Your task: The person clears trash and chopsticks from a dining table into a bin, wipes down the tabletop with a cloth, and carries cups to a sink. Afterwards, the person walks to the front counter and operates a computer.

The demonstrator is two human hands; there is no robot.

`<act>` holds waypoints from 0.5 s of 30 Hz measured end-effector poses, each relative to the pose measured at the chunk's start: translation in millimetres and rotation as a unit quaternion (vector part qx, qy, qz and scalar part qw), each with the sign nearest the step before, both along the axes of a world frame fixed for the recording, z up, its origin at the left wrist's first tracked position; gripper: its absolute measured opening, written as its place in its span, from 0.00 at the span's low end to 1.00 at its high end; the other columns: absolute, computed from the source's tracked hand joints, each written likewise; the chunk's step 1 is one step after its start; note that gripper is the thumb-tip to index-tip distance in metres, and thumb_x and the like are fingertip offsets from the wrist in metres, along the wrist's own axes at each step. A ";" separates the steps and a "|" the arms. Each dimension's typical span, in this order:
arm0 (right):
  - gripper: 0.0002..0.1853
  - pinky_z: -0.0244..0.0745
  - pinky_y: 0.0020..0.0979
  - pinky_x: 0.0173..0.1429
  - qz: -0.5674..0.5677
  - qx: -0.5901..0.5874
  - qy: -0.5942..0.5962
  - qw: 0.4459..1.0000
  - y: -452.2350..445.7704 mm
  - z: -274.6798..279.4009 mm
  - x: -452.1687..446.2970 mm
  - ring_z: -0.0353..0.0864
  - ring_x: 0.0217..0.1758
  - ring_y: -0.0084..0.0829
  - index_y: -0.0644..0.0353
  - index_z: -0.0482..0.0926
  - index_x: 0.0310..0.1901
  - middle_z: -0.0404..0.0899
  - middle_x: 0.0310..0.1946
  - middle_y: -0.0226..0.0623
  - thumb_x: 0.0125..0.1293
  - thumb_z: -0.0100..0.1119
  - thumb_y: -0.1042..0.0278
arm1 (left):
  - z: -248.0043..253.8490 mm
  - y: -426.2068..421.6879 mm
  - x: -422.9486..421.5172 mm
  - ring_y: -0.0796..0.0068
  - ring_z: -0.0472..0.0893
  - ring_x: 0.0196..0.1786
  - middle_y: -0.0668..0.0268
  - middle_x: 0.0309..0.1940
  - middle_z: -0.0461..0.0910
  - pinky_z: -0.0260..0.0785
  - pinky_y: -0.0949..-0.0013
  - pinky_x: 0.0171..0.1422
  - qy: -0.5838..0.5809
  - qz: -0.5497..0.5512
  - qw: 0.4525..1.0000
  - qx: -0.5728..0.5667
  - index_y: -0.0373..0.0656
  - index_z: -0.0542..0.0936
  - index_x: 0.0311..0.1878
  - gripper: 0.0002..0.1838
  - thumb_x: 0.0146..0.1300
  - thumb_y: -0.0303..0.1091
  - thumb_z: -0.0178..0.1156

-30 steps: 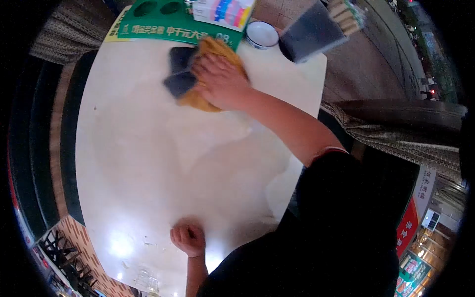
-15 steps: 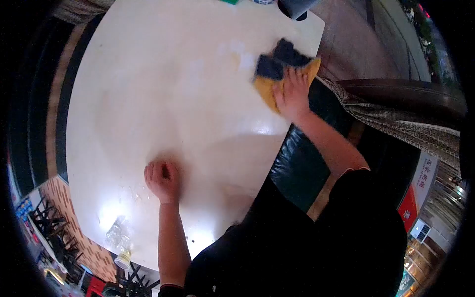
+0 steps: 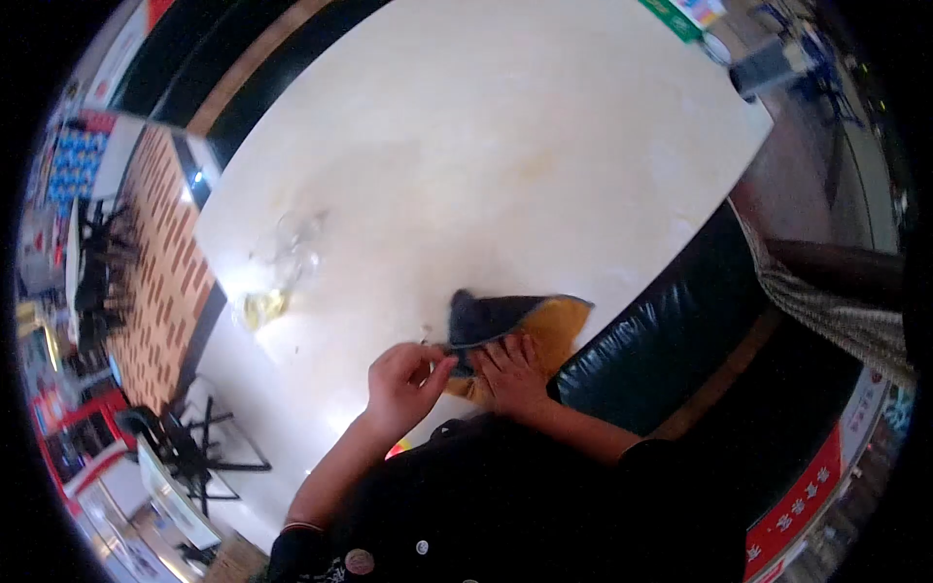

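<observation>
A yellow and dark grey cleaning cloth (image 3: pixel 559 330) lies partly folded on the white table (image 3: pixel 466 155) close to my body. My right hand (image 3: pixel 512 377) presses down on the cloth with its fingers spread over it. Just to the left, my left hand (image 3: pixel 400 387) is curled with thumb and forefinger near the cloth's left edge; whether anything sits in those fingers is hidden. Small dark crumbs lie by the left hand. Farther left on the table is a clear plastic cup (image 3: pixel 264 307), blurred, with a yellowish part and clear plastic beside it.
A dark green padded bench (image 3: pixel 641 330) runs along the table's right side, another along the far left. At the far right corner stand a grey container (image 3: pixel 763 70) and a green and white box (image 3: pixel 680 17). Black chairs (image 3: pixel 199 447) are at the lower left.
My right hand has drawn the cloth from the table's far right edge to near my body. My left hand is now beside it. The view has turned, shifting the cup in the picture.
</observation>
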State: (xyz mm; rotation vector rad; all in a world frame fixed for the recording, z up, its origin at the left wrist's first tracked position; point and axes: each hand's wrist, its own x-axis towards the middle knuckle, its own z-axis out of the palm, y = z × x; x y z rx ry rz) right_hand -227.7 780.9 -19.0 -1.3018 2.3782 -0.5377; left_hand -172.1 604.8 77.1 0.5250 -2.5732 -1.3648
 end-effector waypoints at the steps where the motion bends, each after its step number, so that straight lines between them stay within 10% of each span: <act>1: 0.23 0.53 0.51 0.64 0.037 -0.056 -0.019 0.998 -8.4 2.4 15.6 0.65 0.59 0.44 0.64 0.69 0.56 0.69 0.50 0.50 0.61 0.46 0.63 | 11.9 -7.9 26.5 0.80 0.68 0.17 0.67 0.14 0.70 0.60 0.74 0.21 -0.065 0.016 0.997 0.030 0.40 0.78 0.31 0.05 0.52 0.26 0.65; 2: 0.23 0.53 0.51 0.64 0.061 -0.055 -0.026 0.996 -9.1 6.8 25.6 0.65 0.59 0.44 0.64 0.69 0.56 0.69 0.50 0.50 0.61 0.46 0.63 | 25.5 -13.9 54.5 0.81 0.69 0.18 0.67 0.14 0.71 0.62 0.74 0.22 -0.131 0.035 0.989 0.064 0.39 0.79 0.34 0.05 0.54 0.25 0.63; 4: 0.19 0.63 0.41 0.59 -0.124 -0.088 -0.423 0.893 -29.0 31.5 23.4 0.70 0.52 0.37 0.63 0.69 0.55 0.72 0.47 0.44 0.64 0.43 0.65 | 35.1 -30.7 108.0 0.83 0.71 0.20 0.67 0.17 0.75 0.65 0.75 0.26 -0.190 0.093 0.968 0.132 0.36 0.77 0.44 0.09 0.60 0.24 0.56; 6: 0.16 0.70 0.32 0.52 -0.401 -0.209 -0.663 0.597 -56.5 54.6 21.0 0.74 0.43 0.31 0.63 0.70 0.53 0.75 0.41 0.38 0.68 0.43 0.65 | 37.5 -39.0 150.2 0.81 0.72 0.22 0.66 0.18 0.76 0.66 0.75 0.30 -0.130 0.157 0.951 0.232 0.35 0.74 0.50 0.12 0.65 0.24 0.48; 12: 0.17 0.68 0.32 0.55 -0.347 -0.218 -0.344 0.845 -40.6 46.8 -98.4 0.73 0.50 0.32 0.65 0.70 0.53 0.74 0.48 0.39 0.66 0.48 0.66 | 1.0 -73.0 183.1 0.83 0.65 0.29 0.70 0.27 0.70 0.60 0.80 0.35 -0.064 0.356 0.912 0.196 0.37 0.73 0.51 0.13 0.65 0.21 0.45; 14: 0.19 0.66 0.33 0.57 -0.244 -0.149 0.107 0.952 -52.9 51.4 -119.8 0.72 0.52 0.37 0.66 0.69 0.53 0.73 0.49 0.43 0.63 0.53 0.66 | -23.4 -94.8 184.8 0.85 0.64 0.27 0.72 0.23 0.66 0.58 0.81 0.32 -0.001 0.407 0.894 0.189 0.37 0.74 0.48 0.11 0.63 0.23 0.51; 15: 0.19 0.66 0.33 0.57 -0.235 -0.147 0.109 0.955 -63.0 58.0 -124.0 0.72 0.52 0.37 0.66 0.69 0.53 0.73 0.49 0.43 0.63 0.53 0.66 | -26.4 -103.8 178.4 0.85 0.64 0.27 0.72 0.23 0.66 0.58 0.81 0.32 0.001 0.413 0.890 0.193 0.37 0.74 0.48 0.11 0.63 0.23 0.51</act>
